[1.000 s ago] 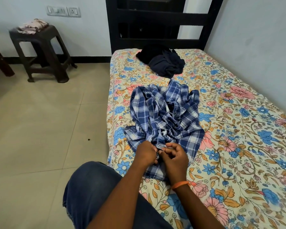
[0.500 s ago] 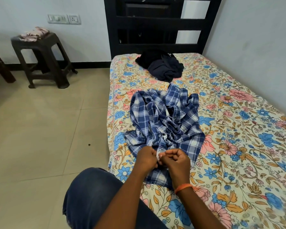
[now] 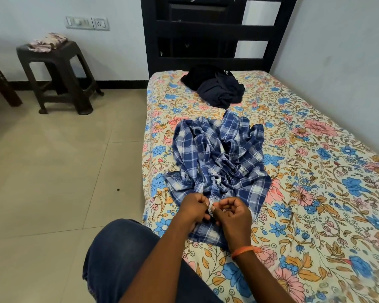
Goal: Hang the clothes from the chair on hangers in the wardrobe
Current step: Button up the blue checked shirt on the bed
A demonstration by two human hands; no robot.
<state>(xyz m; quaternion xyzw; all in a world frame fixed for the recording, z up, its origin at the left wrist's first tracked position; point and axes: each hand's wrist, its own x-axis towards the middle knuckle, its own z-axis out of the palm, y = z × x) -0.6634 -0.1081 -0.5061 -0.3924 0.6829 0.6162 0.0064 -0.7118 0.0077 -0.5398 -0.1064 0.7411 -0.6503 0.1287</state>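
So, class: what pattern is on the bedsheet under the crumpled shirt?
Floral bedsheet: blue, pink and orange flowers on cream; head view.

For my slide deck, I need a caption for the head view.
Both hands, left hand and right hand, pinch the plaid shirt's front edge on the floral bed.
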